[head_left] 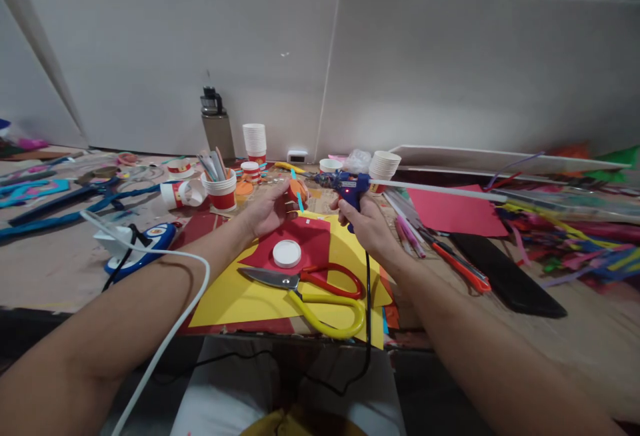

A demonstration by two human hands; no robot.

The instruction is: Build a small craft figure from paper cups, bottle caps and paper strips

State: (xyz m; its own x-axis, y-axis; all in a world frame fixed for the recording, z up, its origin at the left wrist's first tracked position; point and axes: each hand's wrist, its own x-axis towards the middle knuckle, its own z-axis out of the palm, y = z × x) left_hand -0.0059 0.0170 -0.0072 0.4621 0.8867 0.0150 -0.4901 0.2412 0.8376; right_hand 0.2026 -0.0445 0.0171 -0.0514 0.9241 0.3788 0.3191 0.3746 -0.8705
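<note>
My right hand (373, 226) is wrapped round the handle of a blue hot glue gun (350, 188). A red light glows on its body, and a long white glue stick (440, 191) juts out of its back. In my left hand (270, 211) is a small orange paper piece (297, 191) with a light blue strip (300, 201) on it, close to the gun's nozzle. Below both hands, scissors (300, 283) with one red and one yellow handle lie partly spread on yellow paper (220, 303). A white round lid (287, 253) rests on red paper (320, 243).
A white cable (200, 263) crosses over my left forearm, near a blue-and-white power strip (150, 246). The gun's black cord (369, 316) hangs over the table edge. Right are a box cutter (463, 268) and a black phone-like slab (507, 276); left, a cup of tools (220, 193).
</note>
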